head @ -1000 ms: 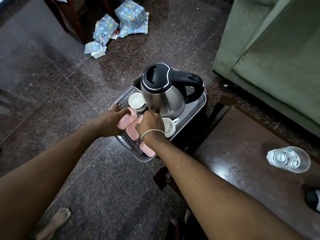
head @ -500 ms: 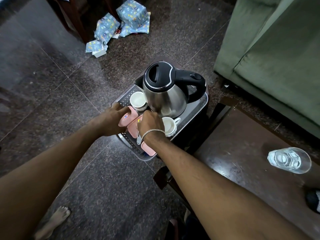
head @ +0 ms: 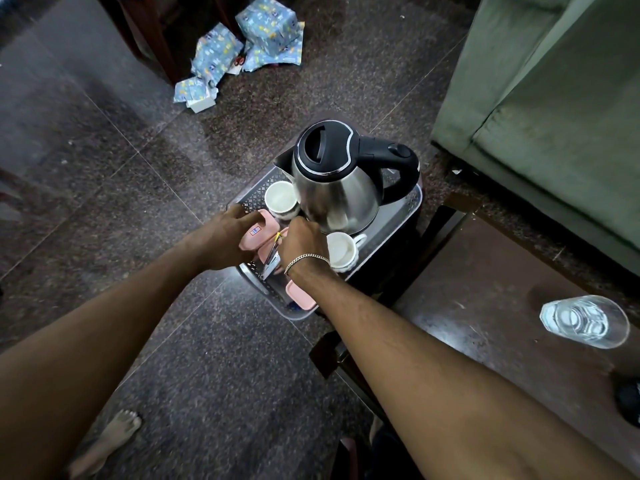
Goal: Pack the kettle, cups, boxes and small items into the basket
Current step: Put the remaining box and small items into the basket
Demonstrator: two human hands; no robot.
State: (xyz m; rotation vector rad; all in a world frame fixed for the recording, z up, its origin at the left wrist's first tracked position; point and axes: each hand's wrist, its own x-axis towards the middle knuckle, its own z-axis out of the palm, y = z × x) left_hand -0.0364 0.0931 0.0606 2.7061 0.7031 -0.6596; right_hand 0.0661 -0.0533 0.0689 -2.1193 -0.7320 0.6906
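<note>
A grey perforated basket point(head: 401, 213) holds a steel kettle point(head: 336, 188) with a black lid and handle. One white cup point(head: 280, 199) sits left of the kettle and another white cup point(head: 341, 251) in front of it. My left hand point(head: 225, 237) grips a pink box point(head: 259, 233) with a small label, tilted at the basket's left side. My right hand point(head: 301, 240) is closed just in front of the kettle, over a small metal item point(head: 272, 263) that hangs below the fingers. A second pink box point(head: 300, 296) lies at the basket's near corner, partly under my wrist.
A dark wooden table point(head: 485, 306) at the right carries a clear glass point(head: 585, 322). A green sofa point(head: 554, 98) stands at the back right. Blue wrapped parcels point(head: 249, 43) lie on the stone floor by a wooden furniture leg. A bare foot point(head: 110, 441) is at the lower left.
Both hands stay in the basket. The pink box in my left hand has tipped up a little, and the metal item under my right hand shows more.
</note>
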